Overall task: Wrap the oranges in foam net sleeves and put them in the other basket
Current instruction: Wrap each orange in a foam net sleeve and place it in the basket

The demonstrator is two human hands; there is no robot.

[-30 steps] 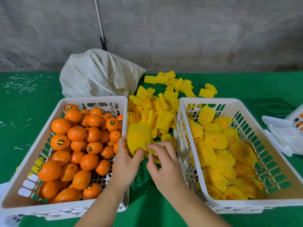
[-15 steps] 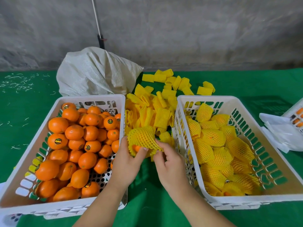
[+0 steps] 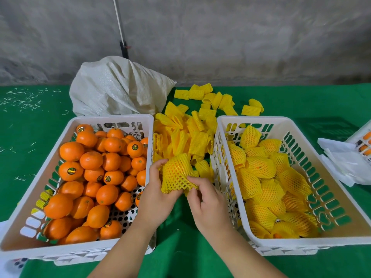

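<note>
— Beyond the fingers? Pale woven sack (image 3: pixel 118 91), slumped on green table cover (image 3: pixel 301 101) against grey wall (image 3: pixel 220 37).
— And far off to the fingers' right?
— White folded sheets (image 3: pixel 339 157), touching a white container (image 3: pixel 361 137) at the edge.

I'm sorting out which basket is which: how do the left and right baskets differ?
The left basket holds bare oranges, many with stickers; the right basket holds oranges in yellow foam net sleeves. The left one's fruit is heaped higher at the far end; the right one's lies lower. Both are white slotted plastic baskets on the green cloth.
</note>
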